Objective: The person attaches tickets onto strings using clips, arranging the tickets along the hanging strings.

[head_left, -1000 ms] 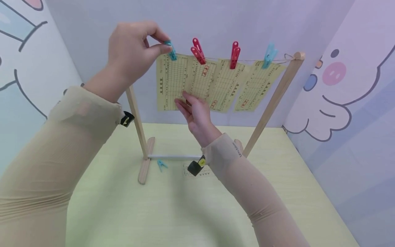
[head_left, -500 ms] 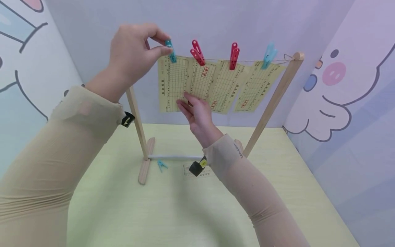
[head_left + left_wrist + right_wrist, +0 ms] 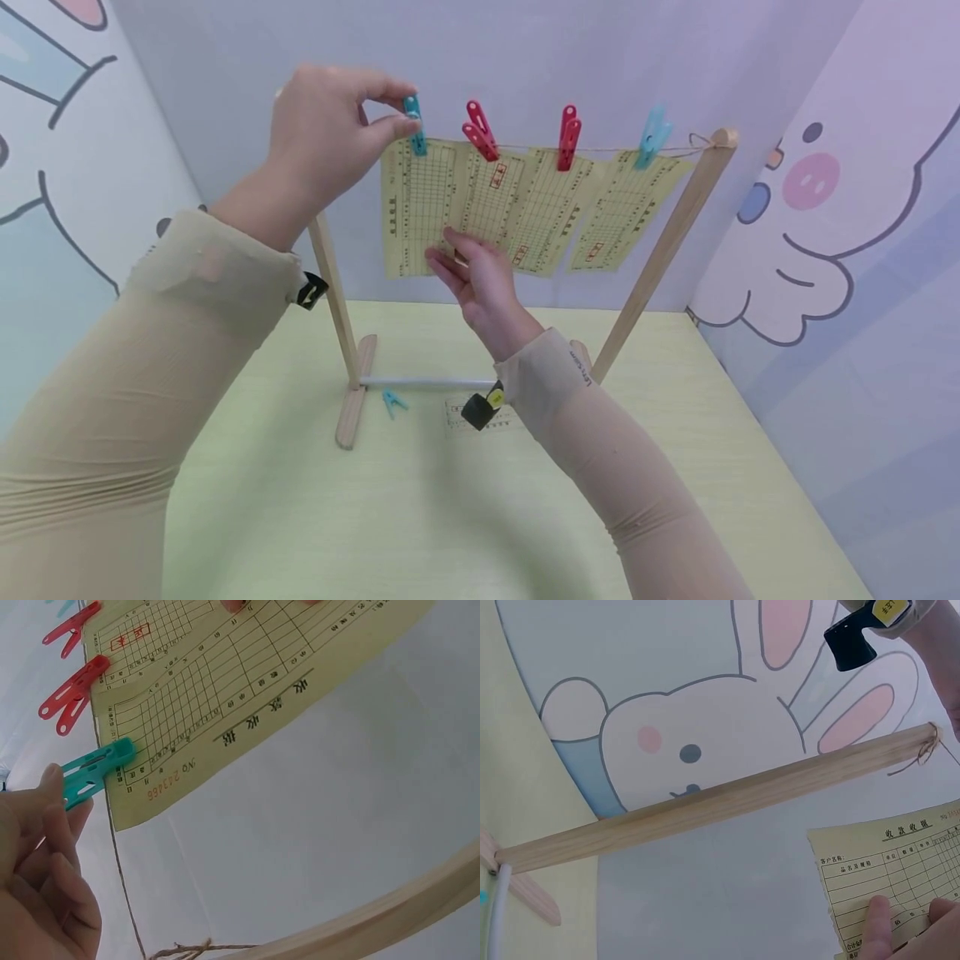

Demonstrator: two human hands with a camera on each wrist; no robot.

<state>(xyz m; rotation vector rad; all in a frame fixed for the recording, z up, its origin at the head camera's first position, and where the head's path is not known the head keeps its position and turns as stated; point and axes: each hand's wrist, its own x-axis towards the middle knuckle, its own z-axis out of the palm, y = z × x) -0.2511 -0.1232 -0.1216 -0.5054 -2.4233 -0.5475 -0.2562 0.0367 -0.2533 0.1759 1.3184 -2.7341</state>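
My left hand (image 3: 322, 125) pinches the handles of a teal clothespin (image 3: 97, 769) between thumb and fingers. That clothespin's tip lies over the top edge of the leftmost yellow receipt (image 3: 420, 200), at the string. Lower down, my right hand (image 3: 487, 283) touches the receipt's front with extended fingers; the thumb and a finger stand apart in the left wrist view. More receipts hang to the right, under two red clothespins (image 3: 480, 132) (image 3: 569, 140) and a light blue clothespin (image 3: 653, 137). Neighbouring receipts overlap at the left.
The string (image 3: 124, 885) runs between two wooden posts (image 3: 663, 258). A white rod (image 3: 427, 382) joins the posts low down. On the table (image 3: 375, 517) lie a loose blue clothespin (image 3: 393, 402) and another printed slip (image 3: 483, 414), partly behind my right wrist camera.
My left hand and the teal clothespin have come down slightly, and the leftmost receipt hangs a little lower. The right hand has shifted only slightly, still against the paper.
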